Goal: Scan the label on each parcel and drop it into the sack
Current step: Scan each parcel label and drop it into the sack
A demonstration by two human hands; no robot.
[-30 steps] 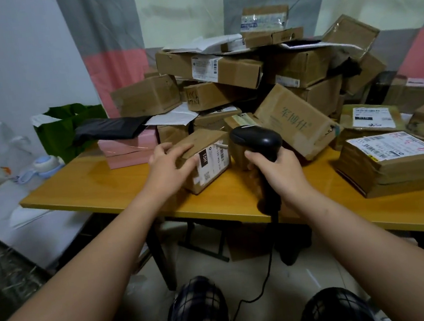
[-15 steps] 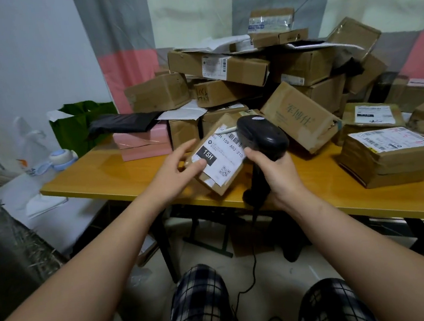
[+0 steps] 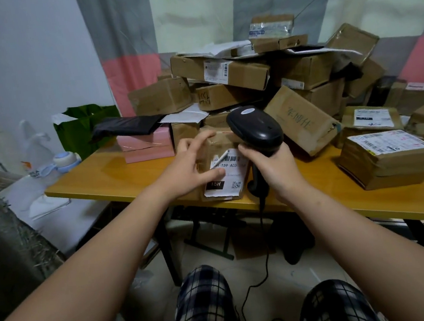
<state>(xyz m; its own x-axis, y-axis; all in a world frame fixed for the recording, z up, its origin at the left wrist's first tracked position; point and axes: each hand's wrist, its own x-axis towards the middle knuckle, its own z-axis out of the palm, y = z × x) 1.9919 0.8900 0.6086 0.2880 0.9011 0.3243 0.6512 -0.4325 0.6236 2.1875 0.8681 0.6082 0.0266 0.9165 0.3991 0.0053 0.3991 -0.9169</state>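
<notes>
1. Left hand [image 3: 187, 169] grips the small parcel [image 3: 219, 145], fingers spread over its top, thumb on its label [image 3: 229, 175];
2. Right hand [image 3: 276, 172], just beside, is wrapped round the handle of the scanner [image 3: 254, 127]; its head sits above the label.

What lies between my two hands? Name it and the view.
Head view: the small brown parcel with its white label lies between the left hand and the right hand, which grips the black scanner.
</notes>
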